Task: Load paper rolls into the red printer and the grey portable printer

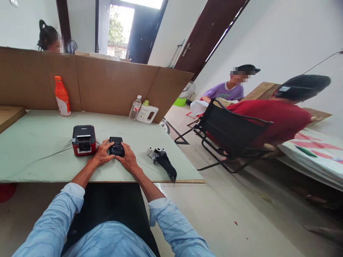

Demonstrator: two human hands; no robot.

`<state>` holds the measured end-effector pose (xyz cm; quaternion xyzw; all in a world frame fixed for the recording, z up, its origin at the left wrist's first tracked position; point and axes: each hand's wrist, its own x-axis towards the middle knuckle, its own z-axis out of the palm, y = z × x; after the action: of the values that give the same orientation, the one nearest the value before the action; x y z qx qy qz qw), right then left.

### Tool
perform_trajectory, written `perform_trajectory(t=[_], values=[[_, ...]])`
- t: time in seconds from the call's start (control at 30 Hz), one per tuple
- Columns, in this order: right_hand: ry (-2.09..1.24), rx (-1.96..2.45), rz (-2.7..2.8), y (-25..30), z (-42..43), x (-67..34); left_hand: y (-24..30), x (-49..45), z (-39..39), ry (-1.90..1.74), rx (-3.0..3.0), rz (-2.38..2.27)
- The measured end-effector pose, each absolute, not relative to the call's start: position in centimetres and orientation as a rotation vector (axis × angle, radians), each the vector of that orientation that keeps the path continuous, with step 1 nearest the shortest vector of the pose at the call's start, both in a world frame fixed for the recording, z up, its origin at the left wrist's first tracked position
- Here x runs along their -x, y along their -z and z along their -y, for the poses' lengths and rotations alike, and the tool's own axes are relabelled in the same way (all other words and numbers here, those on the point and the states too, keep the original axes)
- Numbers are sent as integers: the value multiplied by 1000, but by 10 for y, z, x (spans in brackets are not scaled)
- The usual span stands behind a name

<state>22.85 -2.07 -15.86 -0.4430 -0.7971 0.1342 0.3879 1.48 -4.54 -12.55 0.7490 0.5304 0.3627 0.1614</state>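
A small black box-shaped device [117,146], perhaps a portable printer, sits on the table between my hands. My left hand [102,152] grips its left side, the thumb near its front edge. On its right side, my right hand [128,157] is closed against it with the fingers along the edge. Just left of my left hand stands a larger red-and-black printer [84,140] with a dark slot part at its front. Several white paper rolls [158,151] lie to the right, beside a crumpled black plastic strip [166,166].
The pale green tabletop [40,150] ends at a cardboard partition [115,87]. Along it stand an orange bottle [62,97], a clear bottle [135,108] and a white jug [147,113]. A black folding chair [230,128] holds a person in red; other people sit beyond.
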Motion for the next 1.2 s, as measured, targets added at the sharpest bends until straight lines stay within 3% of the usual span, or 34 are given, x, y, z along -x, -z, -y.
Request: perform_trajectory(t=[1.2], values=[[-452,1163,1963,152,33,-228,115,-15,59,-959,-2172,-1562]])
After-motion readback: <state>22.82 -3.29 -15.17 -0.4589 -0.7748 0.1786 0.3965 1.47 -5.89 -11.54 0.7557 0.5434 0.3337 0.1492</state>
